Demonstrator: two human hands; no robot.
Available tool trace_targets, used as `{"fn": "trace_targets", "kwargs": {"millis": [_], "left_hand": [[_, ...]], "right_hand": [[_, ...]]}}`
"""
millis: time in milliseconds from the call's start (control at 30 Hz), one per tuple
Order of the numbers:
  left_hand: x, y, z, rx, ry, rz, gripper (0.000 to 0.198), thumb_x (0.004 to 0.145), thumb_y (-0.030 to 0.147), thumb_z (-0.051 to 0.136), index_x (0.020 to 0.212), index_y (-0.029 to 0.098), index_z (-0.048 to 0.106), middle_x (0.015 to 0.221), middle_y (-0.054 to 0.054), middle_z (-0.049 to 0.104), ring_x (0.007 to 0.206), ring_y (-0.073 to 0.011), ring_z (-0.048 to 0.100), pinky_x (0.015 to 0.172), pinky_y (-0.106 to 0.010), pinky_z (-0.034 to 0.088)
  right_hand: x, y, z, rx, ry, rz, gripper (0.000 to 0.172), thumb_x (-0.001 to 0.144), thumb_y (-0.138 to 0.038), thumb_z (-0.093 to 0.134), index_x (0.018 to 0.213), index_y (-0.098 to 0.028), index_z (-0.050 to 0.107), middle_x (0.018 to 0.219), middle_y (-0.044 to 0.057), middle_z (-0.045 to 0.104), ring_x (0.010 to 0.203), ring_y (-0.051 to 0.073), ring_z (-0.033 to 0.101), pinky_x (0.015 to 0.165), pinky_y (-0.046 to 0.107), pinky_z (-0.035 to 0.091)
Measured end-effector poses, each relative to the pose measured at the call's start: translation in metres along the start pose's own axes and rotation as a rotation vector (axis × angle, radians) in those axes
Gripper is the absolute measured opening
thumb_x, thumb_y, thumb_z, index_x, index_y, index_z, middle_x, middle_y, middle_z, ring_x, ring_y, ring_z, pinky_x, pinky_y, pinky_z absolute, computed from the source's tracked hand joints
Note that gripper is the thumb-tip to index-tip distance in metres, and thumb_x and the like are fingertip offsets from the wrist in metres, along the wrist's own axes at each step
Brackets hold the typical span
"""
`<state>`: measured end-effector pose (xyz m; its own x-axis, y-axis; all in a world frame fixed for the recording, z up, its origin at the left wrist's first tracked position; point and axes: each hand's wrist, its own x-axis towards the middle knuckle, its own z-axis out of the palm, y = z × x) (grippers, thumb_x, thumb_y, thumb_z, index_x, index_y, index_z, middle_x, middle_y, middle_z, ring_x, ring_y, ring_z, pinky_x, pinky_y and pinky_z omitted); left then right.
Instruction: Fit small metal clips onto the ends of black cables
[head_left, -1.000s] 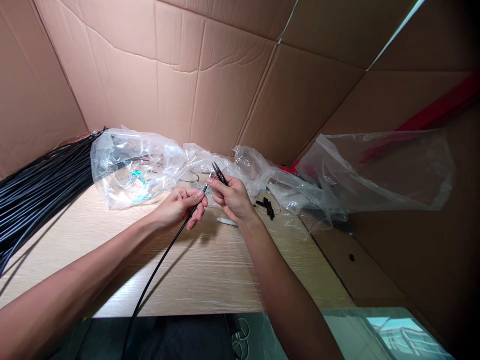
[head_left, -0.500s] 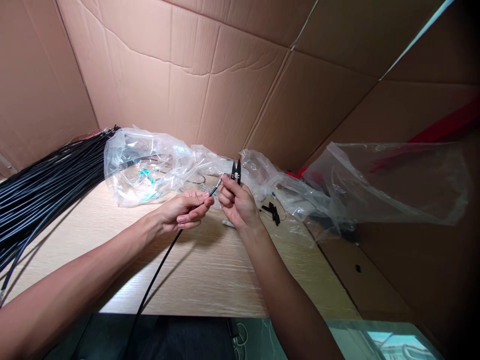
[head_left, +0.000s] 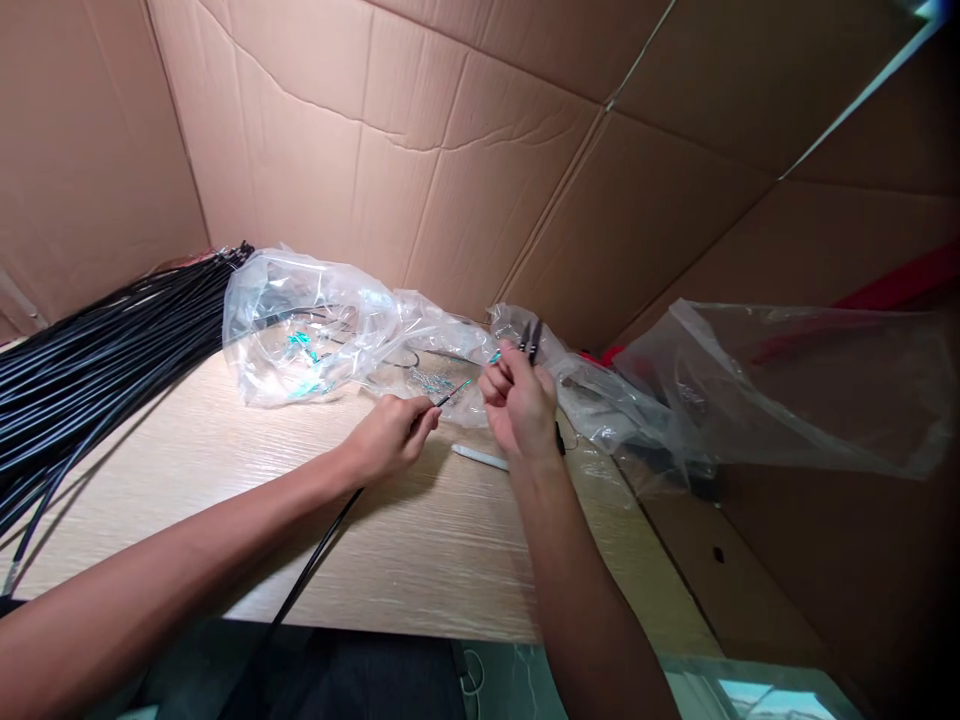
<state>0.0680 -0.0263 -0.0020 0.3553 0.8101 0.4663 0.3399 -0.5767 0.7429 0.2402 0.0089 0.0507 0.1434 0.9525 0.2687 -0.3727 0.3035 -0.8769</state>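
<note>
My left hand is closed around a black cable a little above the table. The cable's thin stripped end, with a green tip, sticks out past my thumb and finger. To its right, my right hand is closed on a pair of black thread snips, their blades pointing up and apart. A small teal bit shows at the right fingertips; I cannot make out what it is. Between the hands, a pale slim stick lies on the table, partly behind my right wrist.
A thick bundle of black cables lies on the left. Clear plastic bags stretch along the back, with teal pieces at the left one. Cardboard walls enclose the wooden table. Another plastic bag hangs on the right.
My right hand has moved right, away from the cable end, with the snips still in it. My left hand has turned knuckles up, and the cable's end now shows green.
</note>
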Motion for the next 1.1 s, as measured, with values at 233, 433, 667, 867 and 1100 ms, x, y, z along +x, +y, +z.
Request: {"fn": "trace_targets", "kwargs": {"millis": [233, 433, 667, 867, 1100], "left_hand": [[-0.001, -0.008, 0.006, 0.076, 0.066, -0.054, 0.034, 0.104, 0.026, 0.045, 0.077, 0.017, 0.063, 0.055, 0.003, 0.048, 0.049, -0.0121, 0.042, 0.056, -0.028, 0.027], [-0.004, -0.022, 0.017, 0.161, 0.087, -0.022, 0.024, 0.097, 0.021, 0.048, 0.083, 0.015, 0.067, 0.067, -0.009, 0.067, 0.057, -0.0205, 0.059, 0.06, -0.033, 0.043], [-0.008, -0.044, 0.021, 0.066, 0.197, 0.102, 0.037, 0.086, 0.02, 0.054, 0.12, 0.017, 0.069, 0.118, -0.016, 0.077, 0.106, -0.0319, 0.071, 0.094, -0.048, 0.06], [-0.006, -0.038, 0.019, 0.056, 0.19, -0.003, 0.022, 0.092, 0.021, 0.052, 0.103, 0.015, 0.071, 0.097, -0.015, 0.077, 0.087, -0.0282, 0.07, 0.084, -0.044, 0.058], [-0.002, -0.012, 0.008, -0.099, 0.1, -0.091, 0.03, 0.107, 0.027, 0.041, 0.087, 0.018, 0.061, 0.059, 0.003, 0.054, 0.053, -0.014, 0.049, 0.06, -0.027, 0.039]], "right_hand": [[-0.003, -0.006, -0.008, -0.402, -0.031, -0.266, 0.018, 0.088, -0.034, 0.078, 0.09, -0.023, 0.064, 0.073, -0.006, 0.049, 0.054, 0.008, 0.035, 0.048, 0.023, 0.029], [-0.018, 0.002, 0.052, -0.792, -0.379, -0.284, 0.003, 0.088, -0.024, 0.07, 0.088, -0.022, 0.068, 0.084, 0.0, 0.07, 0.077, 0.017, 0.064, 0.071, 0.03, 0.049], [0.01, 0.034, 0.139, -1.318, -0.615, -0.344, 0.014, 0.087, -0.011, 0.065, 0.094, -0.019, 0.074, 0.09, 0.011, 0.076, 0.087, 0.028, 0.069, 0.079, 0.038, 0.047], [-0.003, 0.015, 0.116, -1.111, -0.523, -0.392, 0.018, 0.094, -0.012, 0.059, 0.099, -0.022, 0.073, 0.091, 0.005, 0.077, 0.084, 0.022, 0.069, 0.076, 0.035, 0.047], [-0.011, -0.004, 0.026, -0.73, -0.055, -0.347, 0.034, 0.108, -0.05, 0.05, 0.092, -0.023, 0.062, 0.073, -0.001, 0.056, 0.064, 0.014, 0.053, 0.061, 0.028, 0.042]]}}
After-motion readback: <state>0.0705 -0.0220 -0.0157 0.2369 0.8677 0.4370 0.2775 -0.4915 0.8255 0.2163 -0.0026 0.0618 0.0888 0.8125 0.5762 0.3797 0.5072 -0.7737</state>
